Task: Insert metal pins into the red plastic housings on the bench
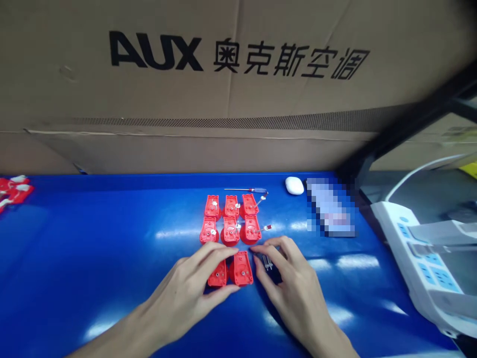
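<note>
Two red plastic housings lie at my left hand. Its curved fingers and thumb reach around the left housing, hiding part of it. The index fingertip meets the top of the right housing, and the thumb tip meets its lower edge. My right hand hovers just right of that housing, thumb and index finger apart. Below its fingers shows a small metal two-pronged piece, partly hidden; whether it is held or lies on the table I cannot tell.
Several red housings with small white-tipped parts stand in two rows ahead. Behind them lies a screwdriver. To the right are a white case, a blurred phone-like object and a power strip. Red parts lie far left; cardboard stands behind.
</note>
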